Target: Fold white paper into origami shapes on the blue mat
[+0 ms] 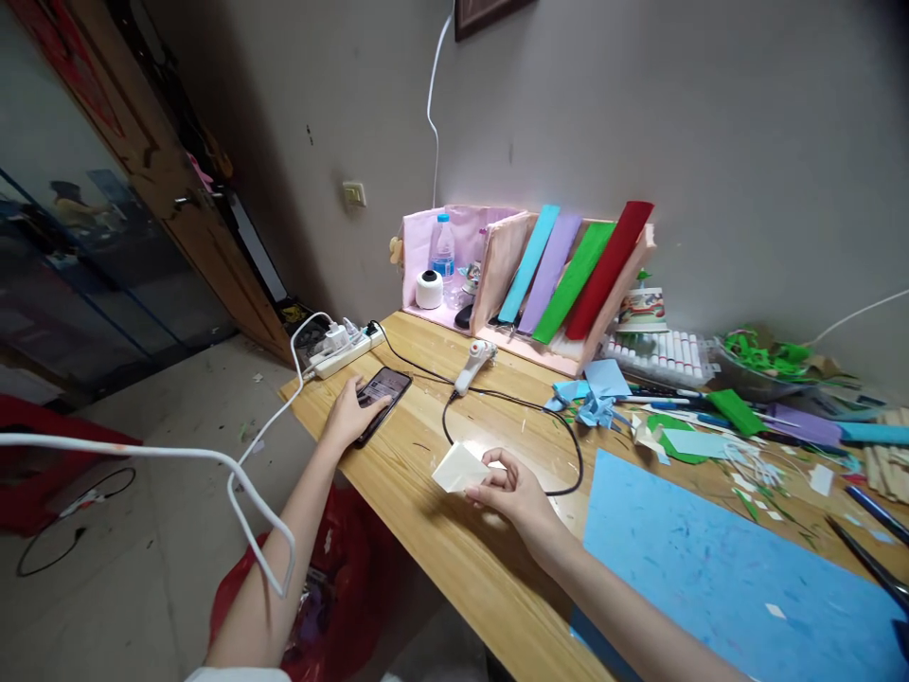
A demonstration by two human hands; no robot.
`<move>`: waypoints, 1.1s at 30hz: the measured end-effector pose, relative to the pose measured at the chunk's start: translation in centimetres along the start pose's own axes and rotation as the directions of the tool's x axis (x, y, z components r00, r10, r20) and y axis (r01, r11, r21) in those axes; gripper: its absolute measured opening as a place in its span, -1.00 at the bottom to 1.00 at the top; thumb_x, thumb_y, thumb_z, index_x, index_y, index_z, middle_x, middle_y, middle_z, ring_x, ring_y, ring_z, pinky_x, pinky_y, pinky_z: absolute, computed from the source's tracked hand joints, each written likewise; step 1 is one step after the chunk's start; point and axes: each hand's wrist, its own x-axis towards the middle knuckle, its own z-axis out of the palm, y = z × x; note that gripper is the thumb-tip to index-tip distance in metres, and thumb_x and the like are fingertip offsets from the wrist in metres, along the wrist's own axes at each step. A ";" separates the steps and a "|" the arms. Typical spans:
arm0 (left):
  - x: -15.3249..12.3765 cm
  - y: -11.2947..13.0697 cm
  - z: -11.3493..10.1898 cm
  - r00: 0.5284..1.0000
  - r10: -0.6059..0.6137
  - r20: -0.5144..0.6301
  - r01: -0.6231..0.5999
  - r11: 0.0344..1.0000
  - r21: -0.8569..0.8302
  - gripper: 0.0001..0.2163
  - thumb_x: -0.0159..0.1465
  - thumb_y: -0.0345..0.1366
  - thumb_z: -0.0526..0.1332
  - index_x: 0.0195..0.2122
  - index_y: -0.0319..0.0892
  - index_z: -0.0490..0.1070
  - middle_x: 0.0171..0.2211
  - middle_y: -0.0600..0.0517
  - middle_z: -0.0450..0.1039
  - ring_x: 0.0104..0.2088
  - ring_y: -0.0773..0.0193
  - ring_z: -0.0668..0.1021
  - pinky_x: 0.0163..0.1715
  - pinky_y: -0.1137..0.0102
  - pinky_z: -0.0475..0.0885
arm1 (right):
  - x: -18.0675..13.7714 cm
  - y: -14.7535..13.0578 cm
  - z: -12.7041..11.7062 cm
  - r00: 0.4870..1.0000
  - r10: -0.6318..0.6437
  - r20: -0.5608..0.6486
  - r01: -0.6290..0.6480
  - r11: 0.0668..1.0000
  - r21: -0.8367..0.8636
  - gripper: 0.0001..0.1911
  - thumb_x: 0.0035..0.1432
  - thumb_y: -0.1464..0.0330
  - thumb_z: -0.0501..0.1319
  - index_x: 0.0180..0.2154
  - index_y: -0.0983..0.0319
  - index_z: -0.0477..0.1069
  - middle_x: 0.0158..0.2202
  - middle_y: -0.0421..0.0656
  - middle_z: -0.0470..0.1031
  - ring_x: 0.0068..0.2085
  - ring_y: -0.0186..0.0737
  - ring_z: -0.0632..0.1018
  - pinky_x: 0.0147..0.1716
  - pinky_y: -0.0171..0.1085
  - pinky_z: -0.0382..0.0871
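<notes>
My left hand (349,412) rests on a black smartphone (383,398) near the left end of the wooden table (440,530), fingers lying on its lit screen. My right hand (512,493) pinches a small folded piece of cream paper (460,468) just above the tabletop. A white glue gun (474,364) lies beyond, its black cord (511,445) looping round by my right hand.
A white power strip (347,349) sits at the table's left corner with a white cable (213,464) hanging across. A pink organiser (511,275) holds coloured paper rolls and a water bottle (443,248). A blue sheet (724,578), paper scraps and markers (660,355) lie at right.
</notes>
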 end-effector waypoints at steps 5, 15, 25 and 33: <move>0.2 0.1 -1.7 0.990 -0.020 0.137 0.046 0.981 -0.190 -0.40 -0.10 -0.35 0.36 -0.01 -0.26 0.21 0.06 -0.27 0.26 0.05 0.08 0.36 0.00 0.20 0.29 | 0.0 0.2 -0.2 1.000 0.017 -0.005 -0.017 1.000 -0.003 -0.52 -0.30 0.32 0.40 -0.38 0.18 0.14 -0.64 -0.35 0.40 -0.58 -0.35 0.45 -0.62 -0.43 0.25; 1.1 -0.6 -1.7 0.989 -0.029 0.147 0.059 0.977 -0.203 -0.32 -0.23 -0.38 0.41 -0.03 -0.30 0.25 0.01 -0.24 0.31 0.04 0.03 0.36 0.05 0.16 0.24 | 0.1 0.3 -0.2 1.000 0.005 0.011 -0.005 1.000 0.005 -0.52 -0.32 0.31 0.41 -0.39 0.18 0.16 -0.64 -0.35 0.40 -0.55 -0.33 0.48 -0.52 -0.37 0.34; 2.5 -1.3 -0.4 0.998 -0.063 -0.010 0.060 0.981 -0.184 -0.65 0.04 -0.22 0.22 -0.17 -0.28 0.34 -0.15 -0.18 0.43 -0.05 0.08 0.44 0.02 0.15 0.23 | -0.2 0.0 -0.1 1.000 0.027 0.006 -0.027 1.000 0.001 -0.53 -0.31 0.31 0.40 -0.39 0.18 0.16 -0.62 -0.33 0.40 -0.57 -0.34 0.46 -0.63 -0.44 0.24; 1.6 -1.1 -2.1 0.988 -0.043 0.145 0.092 0.932 -0.350 -0.52 -0.12 -0.33 0.34 -0.14 -0.32 0.32 -0.12 -0.19 0.44 -0.04 0.12 0.44 0.00 0.23 0.29 | -0.1 0.1 -0.2 0.999 0.020 0.027 -0.020 1.000 0.004 -0.55 -0.30 0.32 0.41 -0.40 0.18 0.17 -0.64 -0.36 0.40 -0.58 -0.37 0.44 -0.57 -0.42 0.25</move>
